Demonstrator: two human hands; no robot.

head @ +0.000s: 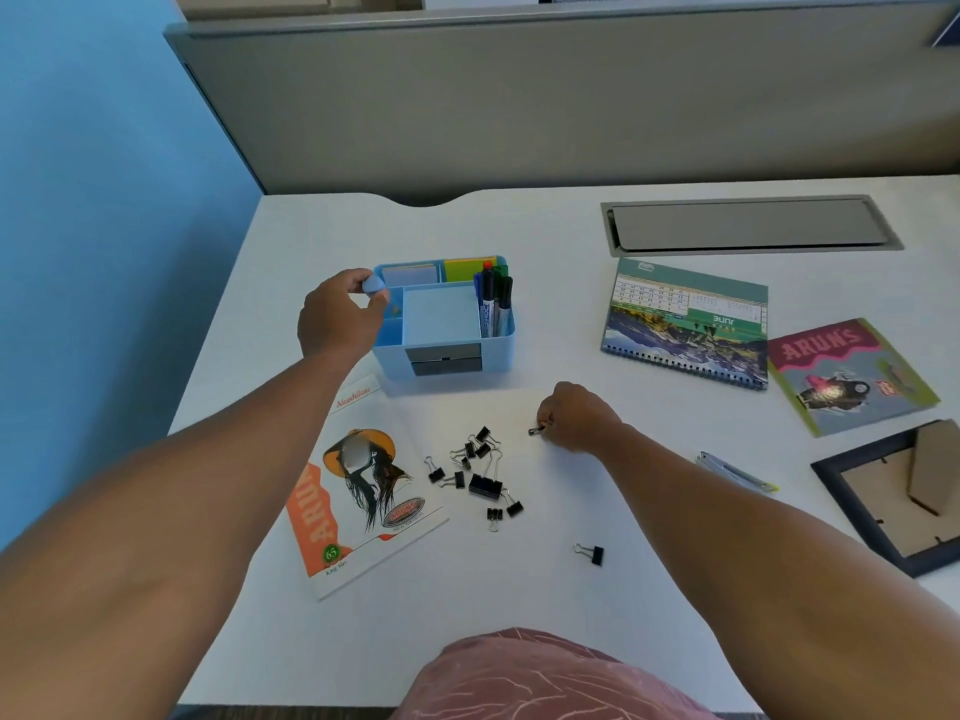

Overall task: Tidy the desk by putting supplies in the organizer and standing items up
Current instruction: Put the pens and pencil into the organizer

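I see the organizer [445, 324] holding markers [493, 304] and notes; my left hand [337, 314] pinches a blue eraser [375, 286] at its left edge — my right hand [574, 415] pinches a small clip [536, 431], right of the binder clips [480, 472].

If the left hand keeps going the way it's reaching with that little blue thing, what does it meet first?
Probably the blue organizer. The left hand pinches the small blue object right at its left rim, so the narrow left compartment comes first, though one view leaves the height above it unclear.

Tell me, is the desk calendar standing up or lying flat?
Lying flat: the desk calendar rests on the desk with its spiral edge down.
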